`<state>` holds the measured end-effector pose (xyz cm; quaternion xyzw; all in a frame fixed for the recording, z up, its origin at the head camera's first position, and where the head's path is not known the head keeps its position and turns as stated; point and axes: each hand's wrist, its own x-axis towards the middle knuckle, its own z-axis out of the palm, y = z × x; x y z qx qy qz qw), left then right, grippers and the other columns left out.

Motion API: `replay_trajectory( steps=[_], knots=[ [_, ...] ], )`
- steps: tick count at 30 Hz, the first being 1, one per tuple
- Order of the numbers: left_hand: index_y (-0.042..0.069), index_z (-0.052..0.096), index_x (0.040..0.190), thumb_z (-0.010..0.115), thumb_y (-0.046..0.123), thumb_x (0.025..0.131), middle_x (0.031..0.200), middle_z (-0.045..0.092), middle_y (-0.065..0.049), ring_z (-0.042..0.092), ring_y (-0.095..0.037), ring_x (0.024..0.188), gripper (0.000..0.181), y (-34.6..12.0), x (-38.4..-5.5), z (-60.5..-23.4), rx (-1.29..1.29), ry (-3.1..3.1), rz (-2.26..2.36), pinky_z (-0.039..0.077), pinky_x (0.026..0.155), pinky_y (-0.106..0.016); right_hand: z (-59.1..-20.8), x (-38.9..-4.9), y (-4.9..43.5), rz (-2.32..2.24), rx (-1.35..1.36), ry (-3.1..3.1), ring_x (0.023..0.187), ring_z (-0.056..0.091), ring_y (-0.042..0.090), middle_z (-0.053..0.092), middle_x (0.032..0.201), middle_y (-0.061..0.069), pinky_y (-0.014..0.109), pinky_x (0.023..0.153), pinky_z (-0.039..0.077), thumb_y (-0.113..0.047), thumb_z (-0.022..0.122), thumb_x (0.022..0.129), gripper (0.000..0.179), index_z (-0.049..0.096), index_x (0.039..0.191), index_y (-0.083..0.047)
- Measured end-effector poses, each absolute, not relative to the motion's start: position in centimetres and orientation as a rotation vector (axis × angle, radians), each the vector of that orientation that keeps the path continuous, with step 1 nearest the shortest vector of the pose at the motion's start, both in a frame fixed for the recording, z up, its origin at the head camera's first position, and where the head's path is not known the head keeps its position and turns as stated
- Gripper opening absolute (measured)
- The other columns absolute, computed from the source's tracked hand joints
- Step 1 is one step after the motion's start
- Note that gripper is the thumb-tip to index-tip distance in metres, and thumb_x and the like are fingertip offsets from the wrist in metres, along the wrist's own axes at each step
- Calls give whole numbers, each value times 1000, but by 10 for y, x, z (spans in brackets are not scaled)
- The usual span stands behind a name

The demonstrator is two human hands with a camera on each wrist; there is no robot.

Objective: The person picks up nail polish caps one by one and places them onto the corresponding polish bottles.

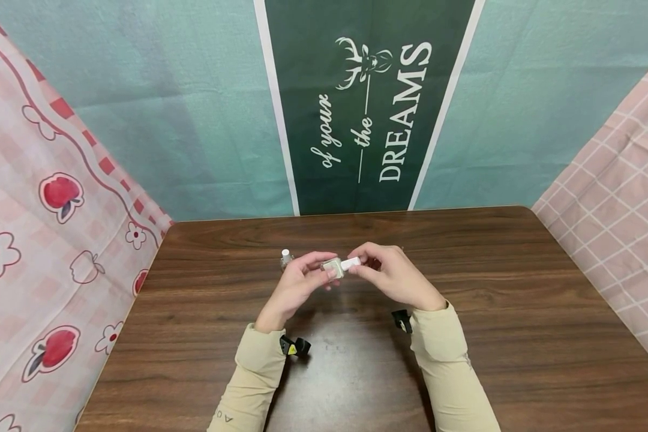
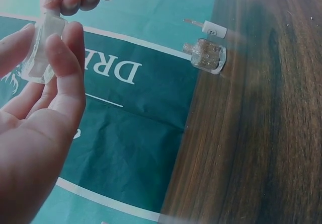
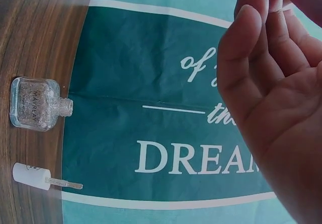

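Observation:
My left hand holds a small clear nail polish bottle with pale polish, tilted above the table. The fingers of my right hand pinch its white cap, which sits at the bottle's neck. Beyond the right hand, an uncapped glitter nail polish bottle stands upright on the table. Beside it a white cap stands with its brush pointing up; the right hand mostly hides both in the head view. Just past the left hand is another bottle with a white cap, partly covered by the fingers.
The brown wood-grain table ends at a green and teal cloth backdrop with lettering. Patterned pink cloths hang at the left and right sides. A dark camera strap is on each wrist.

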<state>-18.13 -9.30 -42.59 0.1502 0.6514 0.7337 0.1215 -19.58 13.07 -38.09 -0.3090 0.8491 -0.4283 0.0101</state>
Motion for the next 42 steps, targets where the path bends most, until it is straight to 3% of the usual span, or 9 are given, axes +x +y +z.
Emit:
replay_trajectory(
  steps=[7, 23, 27, 34, 38, 42],
  knots=[
    [-4, 57, 127, 61, 2, 93, 102, 66, -7, 70, -10, 83, 35, -93, -181, -425, 434, 1914, 2117, 54, 72, -24, -379, -195, 131, -1317, -948, 2663, 65, 49, 13, 58, 75, -7, 25, 58, 43, -25, 71, 88, 11, 68, 97, -19],
    [-3, 59, 123, 65, 3, 90, 100, 65, -7, 69, -14, 82, 34, -91, -181, -426, 414, 1945, 2104, 53, 70, -22, -381, -197, 129, -1231, -913, 2746, 55, 45, 8, 54, 63, -9, 22, 52, 39, -26, 69, 90, 10, 67, 86, -18],
    [-2, 60, 121, 67, 3, 88, 100, 65, -8, 69, -19, 84, 34, -91, -181, -427, 422, 1949, 2103, 53, 69, -22, -381, -197, 128, -1203, -908, 2778, 52, 42, 7, 50, 59, -9, 22, 50, 36, -28, 67, 91, 13, 66, 81, -20],
    [-1, 60, 120, 68, 4, 88, 100, 66, -7, 69, -17, 84, 33, -90, -181, -428, 455, 1942, 2097, 54, 71, -24, -382, -197, 126, -1168, -847, 2815, 46, 37, 8, 40, 51, -9, 23, 45, 30, -35, 62, 94, 29, 64, 69, -20],
    [-2, 60, 120, 67, 2, 88, 100, 66, -7, 68, -15, 83, 34, -90, -181, -428, 461, 1934, 2101, 54, 71, -23, -384, -197, 126, -1179, -794, 2789, 43, 38, 9, 41, 48, -8, 25, 42, 31, -38, 58, 96, 37, 61, 63, -21],
    [-2, 60, 121, 67, 3, 89, 101, 66, -7, 68, -15, 84, 33, -90, -181, -428, 428, 1948, 2106, 55, 72, -25, -384, -197, 126, -1223, -805, 2737, 48, 43, 10, 49, 54, -8, 25, 45, 36, -37, 59, 96, 28, 63, 72, -22]
  ],
)
